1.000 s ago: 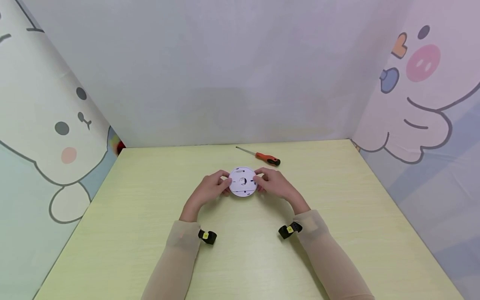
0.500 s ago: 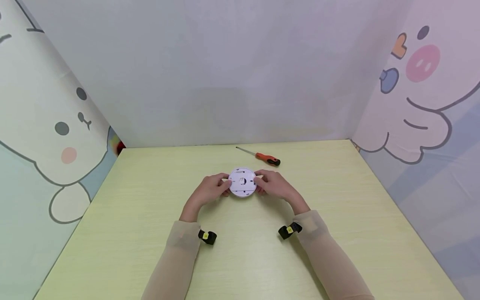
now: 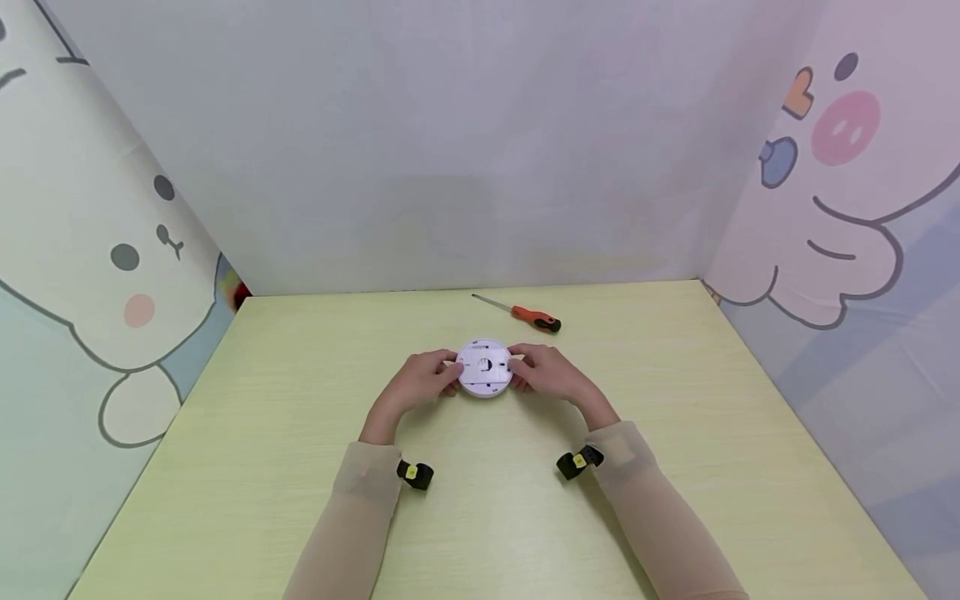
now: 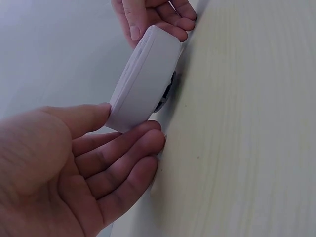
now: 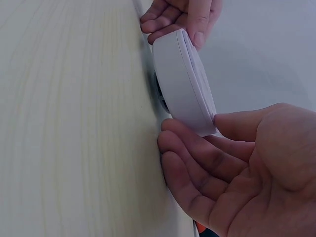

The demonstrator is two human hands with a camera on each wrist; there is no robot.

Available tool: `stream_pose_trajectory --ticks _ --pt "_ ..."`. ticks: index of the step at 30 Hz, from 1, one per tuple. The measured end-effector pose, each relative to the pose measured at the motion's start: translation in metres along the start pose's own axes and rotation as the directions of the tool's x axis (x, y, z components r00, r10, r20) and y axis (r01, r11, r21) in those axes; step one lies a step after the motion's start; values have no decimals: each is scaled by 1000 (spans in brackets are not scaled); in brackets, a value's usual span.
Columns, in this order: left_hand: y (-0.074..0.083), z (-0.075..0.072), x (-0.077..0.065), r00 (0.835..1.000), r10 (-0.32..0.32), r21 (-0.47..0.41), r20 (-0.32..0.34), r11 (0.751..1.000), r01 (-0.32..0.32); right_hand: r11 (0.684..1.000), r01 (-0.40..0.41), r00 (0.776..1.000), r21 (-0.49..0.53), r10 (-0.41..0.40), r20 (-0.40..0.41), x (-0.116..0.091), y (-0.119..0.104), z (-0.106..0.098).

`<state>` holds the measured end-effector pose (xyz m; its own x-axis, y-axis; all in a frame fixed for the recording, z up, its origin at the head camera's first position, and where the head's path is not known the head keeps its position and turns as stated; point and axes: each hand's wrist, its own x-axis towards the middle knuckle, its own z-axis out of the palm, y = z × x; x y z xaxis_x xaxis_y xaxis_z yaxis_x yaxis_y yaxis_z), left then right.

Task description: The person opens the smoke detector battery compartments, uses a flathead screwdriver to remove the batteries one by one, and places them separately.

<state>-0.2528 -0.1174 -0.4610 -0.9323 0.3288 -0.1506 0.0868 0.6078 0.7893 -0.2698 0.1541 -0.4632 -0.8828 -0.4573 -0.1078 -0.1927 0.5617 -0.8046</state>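
White plastic, round and shallow: a disc-shaped device, between the two hands near the middle of the desk. Its broad face is turned up toward the head camera, with a hole at the centre, small dark marks around it, and a straight line crossing the face on the near side. The longest measure is the diameter, running side to side from hand to hand; the short axis through its thickness points from the desk up to the viewer. In the wrist views the smooth side wall shows, and a dark part projects from the underside, facing the wood. Whether that part touches the desk is hard to tell, as shadow covers the gap.

Left hand: grips the left rim, thumb at the upper edge, fingers bent beneath. Right hand: mirrors it at the right rim, thumb above, fingers curled below.

Beyond the disc, near but apart, lies a screwdriver, red-and-black handle to the right, shaft angled away to the far left. Beige sleeves on both arms, a small black camera at each wrist. Pale cloth hangs behind the desk.
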Motion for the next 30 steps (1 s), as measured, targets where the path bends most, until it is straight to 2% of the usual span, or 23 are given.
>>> stream_pose_trajectory --ticks 19,23,30 --pt "-5 2 2 1000 3 31 4 1000 -3 1000 -6 1000 -11 6 9 -1 1 0" --pt "-5 2 3 1000 3 44 -6 999 -2 1000 -4 1000 -8 4 3 0 1 0" --pt "-5 0 2 999 -14 120 -52 993 20 999 2 1000 -40 -3 -13 0 1 -1"
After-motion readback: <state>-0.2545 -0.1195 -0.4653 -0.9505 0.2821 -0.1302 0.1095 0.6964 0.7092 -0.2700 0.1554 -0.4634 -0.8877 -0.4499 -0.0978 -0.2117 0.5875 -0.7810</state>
